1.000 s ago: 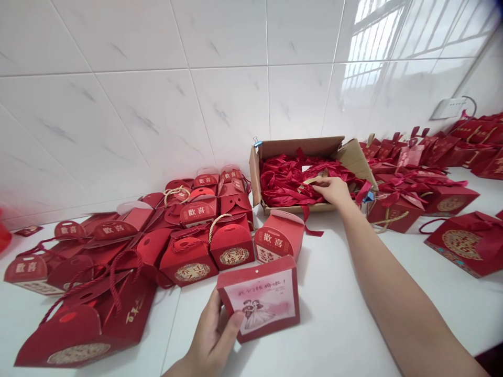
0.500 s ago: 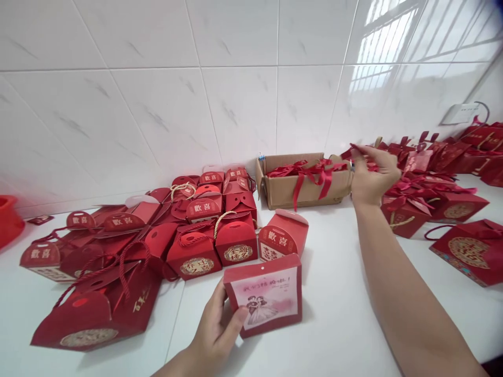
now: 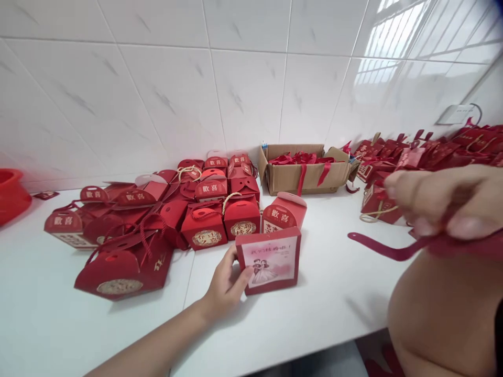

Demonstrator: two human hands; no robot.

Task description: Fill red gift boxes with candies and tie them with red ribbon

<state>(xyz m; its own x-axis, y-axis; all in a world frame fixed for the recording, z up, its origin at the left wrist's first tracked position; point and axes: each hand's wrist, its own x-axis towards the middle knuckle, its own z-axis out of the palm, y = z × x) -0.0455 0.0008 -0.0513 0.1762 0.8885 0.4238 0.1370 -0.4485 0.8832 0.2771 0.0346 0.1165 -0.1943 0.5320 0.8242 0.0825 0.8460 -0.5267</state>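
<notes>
My left hand (image 3: 225,283) grips the left side of a flat red gift box (image 3: 277,267), which stands upright on the white counter. A pink-and-white picture of a wedding couple covers its front. Close to the camera at the right, my right hand (image 3: 444,201) is blurred and closed on a dark red strap (image 3: 387,251). One end of the strap, with a small hole in it, hangs out to the left; the rest is partly hidden by the fingers. Just behind the gift box stands a smaller red candy box (image 3: 283,214) with an arched top.
A cardboard box (image 3: 306,179) full of red ribbons stands against the tiled wall. Several red candy boxes (image 3: 204,228) crowd the counter (image 3: 322,303) on the left, and more red boxes (image 3: 408,157) fill the right. A red plastic container (image 3: 13,193) sits at the far left.
My right hand has come from the cardboard box toward the camera and right, bringing the strap with it. The left hand still holds the gift box. The view has shifted slightly.
</notes>
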